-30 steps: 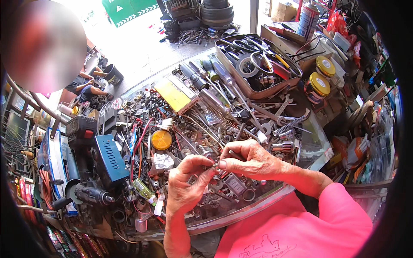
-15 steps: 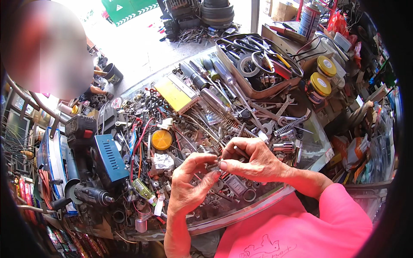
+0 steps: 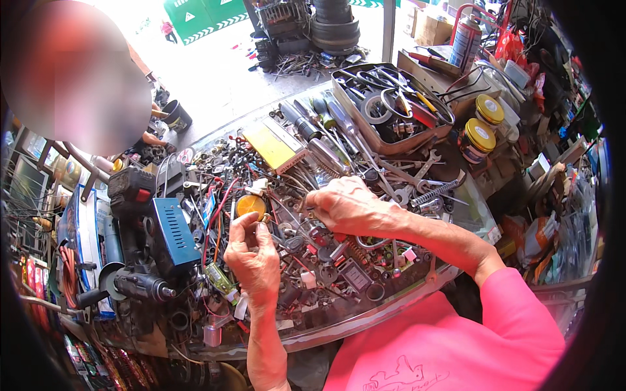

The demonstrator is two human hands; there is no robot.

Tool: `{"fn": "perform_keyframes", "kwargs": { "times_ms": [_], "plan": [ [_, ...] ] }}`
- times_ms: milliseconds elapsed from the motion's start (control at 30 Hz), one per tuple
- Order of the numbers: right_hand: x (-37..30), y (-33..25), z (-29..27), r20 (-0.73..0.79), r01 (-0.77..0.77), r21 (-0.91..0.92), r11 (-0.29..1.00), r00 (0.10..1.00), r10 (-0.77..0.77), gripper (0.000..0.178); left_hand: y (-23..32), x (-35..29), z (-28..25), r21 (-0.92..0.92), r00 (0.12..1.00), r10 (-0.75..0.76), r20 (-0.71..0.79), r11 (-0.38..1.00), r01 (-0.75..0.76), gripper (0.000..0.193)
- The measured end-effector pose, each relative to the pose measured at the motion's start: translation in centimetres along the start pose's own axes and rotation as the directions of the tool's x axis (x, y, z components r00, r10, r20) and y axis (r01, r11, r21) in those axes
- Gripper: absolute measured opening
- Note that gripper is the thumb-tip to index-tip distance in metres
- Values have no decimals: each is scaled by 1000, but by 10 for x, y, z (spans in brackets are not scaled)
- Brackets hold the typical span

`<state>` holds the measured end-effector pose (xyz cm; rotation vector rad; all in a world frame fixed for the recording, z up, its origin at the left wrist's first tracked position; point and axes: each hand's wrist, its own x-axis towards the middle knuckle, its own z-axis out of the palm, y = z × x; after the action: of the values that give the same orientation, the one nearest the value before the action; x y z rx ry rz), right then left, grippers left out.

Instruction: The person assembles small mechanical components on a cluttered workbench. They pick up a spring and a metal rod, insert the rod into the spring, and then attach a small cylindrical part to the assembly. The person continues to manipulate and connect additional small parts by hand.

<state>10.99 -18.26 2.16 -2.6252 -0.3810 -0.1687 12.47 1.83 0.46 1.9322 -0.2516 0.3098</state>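
Observation:
My left hand (image 3: 253, 268) is raised over the cluttered table, thumb and forefinger pinched on a small metal part (image 3: 264, 219) too small to name. Just beyond its fingertips lies a round orange reflector (image 3: 250, 206). My right hand (image 3: 349, 207) reaches over the middle of the pile, back upward and fingers curled down among loose metal parts (image 3: 326, 260). What its fingertips hold, if anything, is hidden. Beyond it are screwdrivers (image 3: 345, 127) and a yellow box (image 3: 274, 144). To its right lie a coil spring (image 3: 438, 189) and an open-ended wrench (image 3: 429, 163).
A tool tray (image 3: 391, 147) with scissors and tape stands at the far right, near yellow-lidded jars (image 3: 479, 138). On the left are a blue metal box (image 3: 175, 233) and a black power tool (image 3: 140, 287). Another person's hand (image 3: 154, 141) shows at the far left.
My hands, together before, are now apart. The left moved left toward the reflector, still pinching; the right moved away from me, down to the pile. The view shifted slightly.

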Motion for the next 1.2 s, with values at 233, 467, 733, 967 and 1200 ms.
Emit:
{"fn": "perform_keyframes", "kwargs": {
  "times_ms": [233,467,733,967,1200],
  "plan": [
    [12,-10,-5,269,-2,-172,985,962,49,14,-3,0,4,420,955,291,59,860,-288,16],
    [9,-5,-1,171,19,-133,991,985,5,11,5,-2,3,228,968,241,67,941,-250,25],
    [13,-14,1,-4,-20,375,927,1000,23,39,12,-7,2,-344,985,-34,171,934,92,24],
    [21,-19,-8,201,-121,567,815,980,5,48,18,-6,-1,-403,978,9,209,912,78,27],
    [20,-20,-23,231,-108,553,826,973,-27,46,17,-4,-3,-420,936,-154,316,862,284,19]
  ]
}}
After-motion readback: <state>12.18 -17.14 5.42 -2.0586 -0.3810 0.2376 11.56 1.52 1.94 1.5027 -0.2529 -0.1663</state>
